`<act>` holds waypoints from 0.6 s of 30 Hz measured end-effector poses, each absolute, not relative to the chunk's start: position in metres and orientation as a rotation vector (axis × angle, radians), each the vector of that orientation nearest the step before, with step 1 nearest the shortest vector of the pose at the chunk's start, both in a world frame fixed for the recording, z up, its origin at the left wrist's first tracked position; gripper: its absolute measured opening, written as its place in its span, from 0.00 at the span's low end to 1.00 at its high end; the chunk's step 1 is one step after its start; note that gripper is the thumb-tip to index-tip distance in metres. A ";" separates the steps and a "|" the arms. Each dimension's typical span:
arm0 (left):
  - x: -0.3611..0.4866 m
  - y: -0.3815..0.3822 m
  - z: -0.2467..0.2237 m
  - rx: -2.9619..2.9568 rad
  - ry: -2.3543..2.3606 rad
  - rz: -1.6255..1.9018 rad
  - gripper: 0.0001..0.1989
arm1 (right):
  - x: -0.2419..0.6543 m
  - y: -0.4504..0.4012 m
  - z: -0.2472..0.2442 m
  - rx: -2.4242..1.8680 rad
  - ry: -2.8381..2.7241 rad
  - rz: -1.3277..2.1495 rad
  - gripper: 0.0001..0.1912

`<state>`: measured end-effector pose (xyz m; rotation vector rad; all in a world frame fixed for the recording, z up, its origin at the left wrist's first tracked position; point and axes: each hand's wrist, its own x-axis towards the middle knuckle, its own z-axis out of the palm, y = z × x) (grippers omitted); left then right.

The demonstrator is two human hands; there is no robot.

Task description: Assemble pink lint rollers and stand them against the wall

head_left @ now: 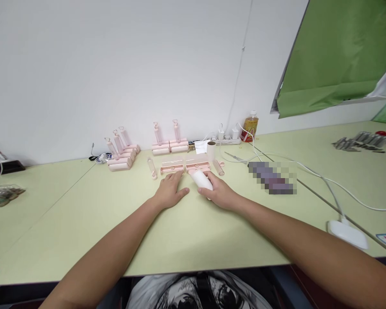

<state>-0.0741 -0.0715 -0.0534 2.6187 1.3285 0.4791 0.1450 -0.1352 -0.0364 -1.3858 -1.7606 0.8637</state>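
Observation:
My right hand [220, 192] is wrapped round a white roll [201, 179], which looks like a lint-roller refill, tilted over the table. Just behind it lies an open pink case [196, 167] with its clear lid raised. My left hand [170, 192] rests open on the table, thumb apart. Its fingertips reach the front edge of a second open pink case [171, 170]; whether they touch it I cannot tell. To the left of the cases lies a clear pink handle piece [152, 167], and a similar handle piece [218, 167] lies to their right.
Pink cases with upright handles [120, 161] stand at the back left, and two more pink units [170, 147] by the wall. Behind my right hand are a cardboard-cored roll [211, 151], scissors [235, 157], a power strip [228, 140] and a drink bottle [250, 127]. A white cable [312, 171] crosses the right side.

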 end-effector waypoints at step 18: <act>-0.082 -0.076 -0.044 2.514 1.497 0.545 0.14 | 0.145 -0.134 -0.036 -1.283 -1.694 0.854 0.15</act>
